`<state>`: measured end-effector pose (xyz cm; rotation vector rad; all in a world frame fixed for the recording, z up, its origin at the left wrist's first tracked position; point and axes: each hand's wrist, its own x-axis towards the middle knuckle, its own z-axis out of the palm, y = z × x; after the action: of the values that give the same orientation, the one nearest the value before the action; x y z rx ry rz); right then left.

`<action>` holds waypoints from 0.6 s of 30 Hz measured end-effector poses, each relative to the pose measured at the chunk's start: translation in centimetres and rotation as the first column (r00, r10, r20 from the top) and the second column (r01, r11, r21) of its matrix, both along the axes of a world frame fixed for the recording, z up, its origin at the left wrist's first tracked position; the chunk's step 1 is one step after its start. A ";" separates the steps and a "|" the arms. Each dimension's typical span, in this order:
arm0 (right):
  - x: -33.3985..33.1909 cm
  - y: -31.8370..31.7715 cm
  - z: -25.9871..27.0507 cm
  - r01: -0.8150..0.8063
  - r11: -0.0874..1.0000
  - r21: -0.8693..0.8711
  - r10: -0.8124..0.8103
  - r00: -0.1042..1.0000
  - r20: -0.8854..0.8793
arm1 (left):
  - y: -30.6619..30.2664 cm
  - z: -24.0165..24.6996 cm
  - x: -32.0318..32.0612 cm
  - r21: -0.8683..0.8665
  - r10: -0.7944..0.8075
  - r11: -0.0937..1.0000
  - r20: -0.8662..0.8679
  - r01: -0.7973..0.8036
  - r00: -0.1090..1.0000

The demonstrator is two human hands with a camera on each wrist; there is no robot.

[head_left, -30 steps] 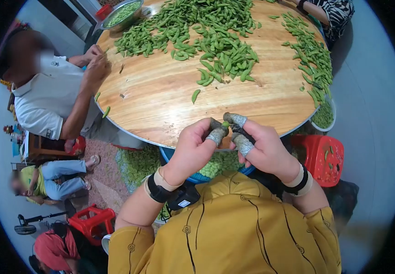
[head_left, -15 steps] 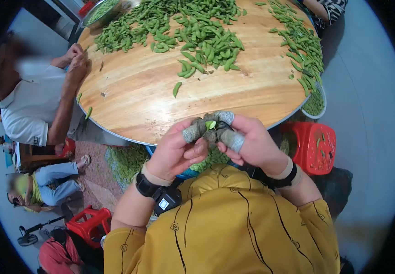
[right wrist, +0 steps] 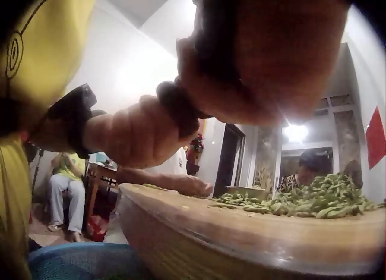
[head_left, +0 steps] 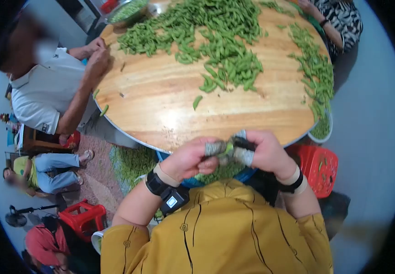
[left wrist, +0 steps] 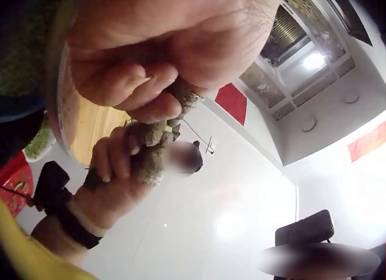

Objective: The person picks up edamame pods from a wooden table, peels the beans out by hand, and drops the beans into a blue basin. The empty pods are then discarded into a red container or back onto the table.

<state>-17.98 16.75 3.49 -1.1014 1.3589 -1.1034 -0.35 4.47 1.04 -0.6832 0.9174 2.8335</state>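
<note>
In the head view my left hand and right hand meet fingertip to fingertip just off the near edge of the round wooden table. Grey, worn tape wraps thumbs and fingers. Between the fingertips both hands pinch a small green bean pod, mostly hidden by the fingers. Below them is a blue basin with pale green beans inside. The left wrist view shows the taped fingertips pressed together; in the right wrist view the fingers are dark against the light.
A large heap of green pods lies across the far table, with a lone pod closer. A metal bowl stands at the far left. Another person sits left. A red stool stands right, beside a white tub.
The view has shifted. Since half a second ago my hands have drawn slightly apart, the left fingertips now pointing more to the right, and a longer bit of green shows between them.
</note>
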 end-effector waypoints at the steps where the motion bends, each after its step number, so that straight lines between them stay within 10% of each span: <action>1: -0.3 0.0 -0.3 -0.042 0.997 -0.059 0.038 0.997 -0.060 | -0.3 0.0 0.1 0.000 -0.065 0.998 -0.038 0.065 0.997; 10: 2.6 0.6 0.1 -0.297 0.884 -0.360 -0.101 0.631 -0.769 | 0.5 -2.0 1.8 0.165 -0.116 0.978 -0.079 0.128 0.990; 14: 4.0 1.2 -1.1 -0.290 0.913 -0.288 -0.104 0.517 -0.850 | 0.2 -0.4 4.5 -0.045 -0.129 0.990 0.032 0.130 0.991; 16: 4.2 1.3 -1.4 -0.278 0.916 -0.290 -0.106 0.529 -0.842 | -0.1 0.4 7.4 -0.526 -0.170 0.802 0.255 0.284 0.952; 18: 4.1 1.7 -2.4 -0.334 0.898 -0.287 -0.043 0.581 -0.812 | -0.8 -1.2 11.2 -0.839 -0.125 0.245 0.469 0.485 0.874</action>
<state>-13.88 18.40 1.06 -2.1976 1.6937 -0.7726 10.81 3.63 -0.15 -0.8191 2.3463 1.4478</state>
